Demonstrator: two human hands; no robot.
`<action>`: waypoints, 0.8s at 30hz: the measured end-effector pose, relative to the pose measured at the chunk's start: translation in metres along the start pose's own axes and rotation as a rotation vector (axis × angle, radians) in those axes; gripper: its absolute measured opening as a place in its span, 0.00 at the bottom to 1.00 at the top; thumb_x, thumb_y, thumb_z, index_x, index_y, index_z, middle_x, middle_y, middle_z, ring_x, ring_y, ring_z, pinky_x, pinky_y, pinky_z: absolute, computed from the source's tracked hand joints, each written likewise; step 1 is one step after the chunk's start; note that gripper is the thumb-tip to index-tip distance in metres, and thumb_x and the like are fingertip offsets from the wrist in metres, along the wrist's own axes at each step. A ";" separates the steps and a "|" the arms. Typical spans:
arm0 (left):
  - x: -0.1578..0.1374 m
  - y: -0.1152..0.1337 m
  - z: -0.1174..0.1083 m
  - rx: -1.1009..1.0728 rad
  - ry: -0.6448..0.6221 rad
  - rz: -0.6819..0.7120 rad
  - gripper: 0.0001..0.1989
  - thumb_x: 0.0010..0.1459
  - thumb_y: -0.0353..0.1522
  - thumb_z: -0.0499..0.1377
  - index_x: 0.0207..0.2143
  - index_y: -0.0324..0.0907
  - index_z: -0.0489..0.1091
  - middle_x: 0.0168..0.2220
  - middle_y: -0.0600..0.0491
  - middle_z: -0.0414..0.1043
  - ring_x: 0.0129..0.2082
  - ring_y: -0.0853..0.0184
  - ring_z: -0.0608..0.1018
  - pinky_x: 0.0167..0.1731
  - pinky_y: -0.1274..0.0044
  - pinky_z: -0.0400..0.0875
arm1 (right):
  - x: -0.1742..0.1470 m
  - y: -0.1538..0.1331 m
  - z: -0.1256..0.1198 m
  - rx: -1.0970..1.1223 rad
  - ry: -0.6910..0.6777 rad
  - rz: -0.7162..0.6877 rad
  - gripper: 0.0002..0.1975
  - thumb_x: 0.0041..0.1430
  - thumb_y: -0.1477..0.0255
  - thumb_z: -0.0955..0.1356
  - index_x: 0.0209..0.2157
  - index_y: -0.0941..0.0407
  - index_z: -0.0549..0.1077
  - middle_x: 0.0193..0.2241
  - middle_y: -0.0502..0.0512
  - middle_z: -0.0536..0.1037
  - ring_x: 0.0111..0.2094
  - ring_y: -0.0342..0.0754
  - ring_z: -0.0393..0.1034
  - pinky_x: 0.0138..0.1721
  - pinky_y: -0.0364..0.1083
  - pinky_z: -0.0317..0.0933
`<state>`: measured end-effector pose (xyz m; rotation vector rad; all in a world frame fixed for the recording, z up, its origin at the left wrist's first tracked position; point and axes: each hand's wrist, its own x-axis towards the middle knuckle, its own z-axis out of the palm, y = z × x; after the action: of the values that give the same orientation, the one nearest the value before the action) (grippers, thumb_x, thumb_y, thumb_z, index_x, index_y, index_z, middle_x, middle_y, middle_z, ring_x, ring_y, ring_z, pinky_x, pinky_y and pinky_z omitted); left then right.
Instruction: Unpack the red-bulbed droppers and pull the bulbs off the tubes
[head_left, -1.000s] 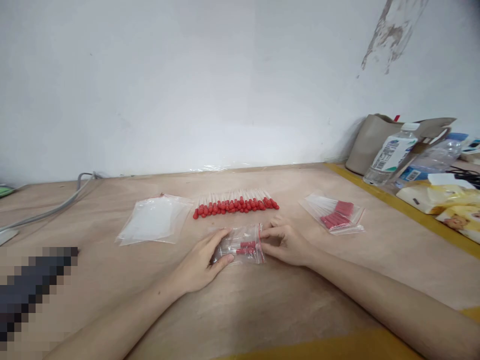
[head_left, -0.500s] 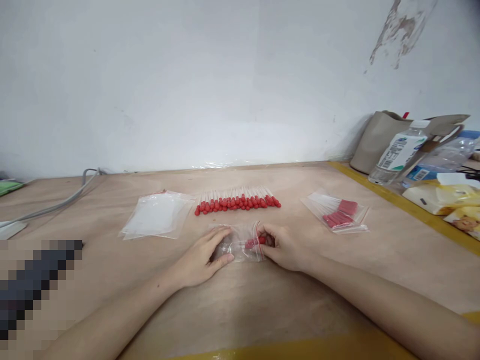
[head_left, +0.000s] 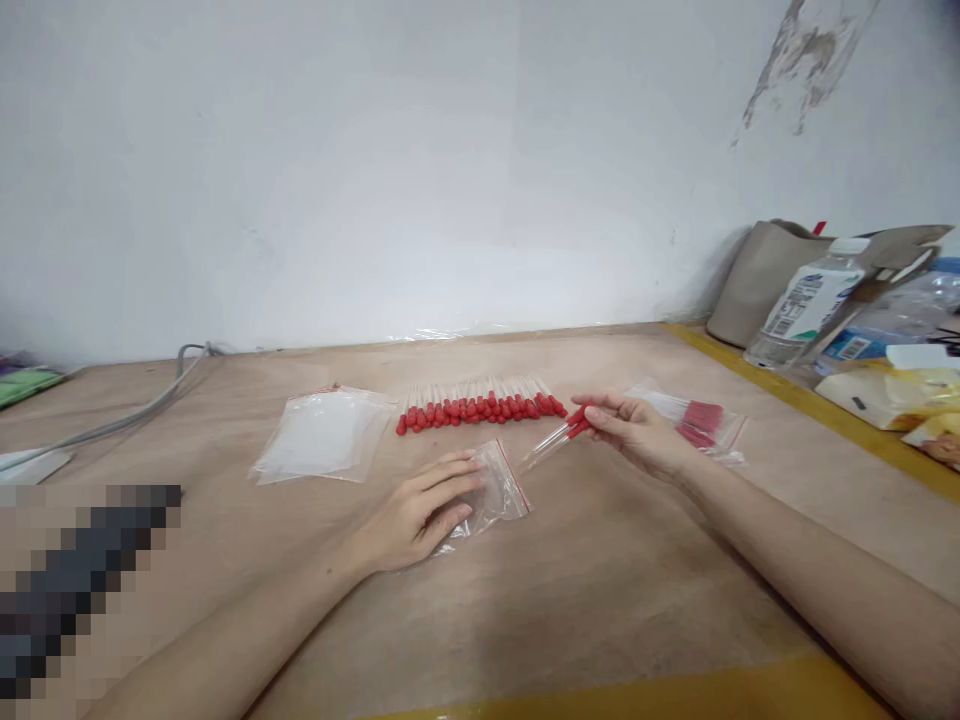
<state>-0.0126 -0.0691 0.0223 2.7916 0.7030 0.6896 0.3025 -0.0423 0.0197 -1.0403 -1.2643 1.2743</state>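
Observation:
My left hand (head_left: pixel 420 515) rests at the table with fingers and thumb curved over a clear zip bag (head_left: pixel 504 488), holding its left part. A red seal line marks the bag's right end; no red bulbs show in its visible part. To the right, my right hand (head_left: pixel 637 428) is closed on a few thin clear droppers (head_left: pixel 557 436), pinching their red bulbs, with the tubes pointing down-left toward the bag's mouth. Behind the hands lies a row of several similar droppers (head_left: pixel 480 408), red bulbs toward me. Another bag with red-bulbed droppers (head_left: pixel 703 415) lies partly behind my right hand.
A stack of flat zip bags (head_left: pixel 319 435) lies at the left. Grey cable (head_left: pixel 161 395) runs along the far left. A bottle (head_left: pixel 806 305), a grey-beige container (head_left: pixel 750 280) and a yellow-white packet (head_left: pixel 862 390) stand beyond the yellow tape (head_left: pixel 720 365) at right.
My right hand has moved right and up, away from the bag, drawing the droppers out of it. The bag under my left hand has turned, its seal end now tilted.

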 end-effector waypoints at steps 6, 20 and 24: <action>0.003 0.001 -0.005 -0.058 -0.296 0.009 0.22 0.62 0.34 0.47 0.58 0.50 0.51 0.60 0.54 0.52 0.60 0.62 0.53 0.57 0.66 0.53 | 0.011 -0.021 -0.014 0.089 0.269 -0.204 0.15 0.43 0.66 0.72 0.35 0.54 0.72 0.28 0.50 0.77 0.26 0.39 0.71 0.33 0.40 0.66; 0.003 0.016 -0.009 0.004 -0.547 -0.110 0.23 0.60 0.45 0.45 0.58 0.63 0.44 0.64 0.60 0.27 0.61 0.51 0.35 0.56 0.53 0.38 | 0.066 0.015 0.037 -1.245 0.070 -0.878 0.11 0.59 0.75 0.60 0.41 0.57 0.71 0.37 0.59 0.76 0.37 0.48 0.70 0.38 0.46 0.61; 0.003 0.015 -0.008 -0.018 -0.514 -0.109 0.23 0.59 0.45 0.46 0.57 0.63 0.46 0.64 0.60 0.30 0.62 0.51 0.37 0.56 0.53 0.38 | 0.061 0.013 0.032 -1.400 0.028 -0.898 0.10 0.59 0.71 0.62 0.40 0.55 0.72 0.38 0.56 0.76 0.37 0.50 0.68 0.38 0.48 0.56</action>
<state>-0.0082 -0.0805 0.0344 2.7081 0.7212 -0.0498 0.2625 0.0155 0.0140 -1.0779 -2.2616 -0.4752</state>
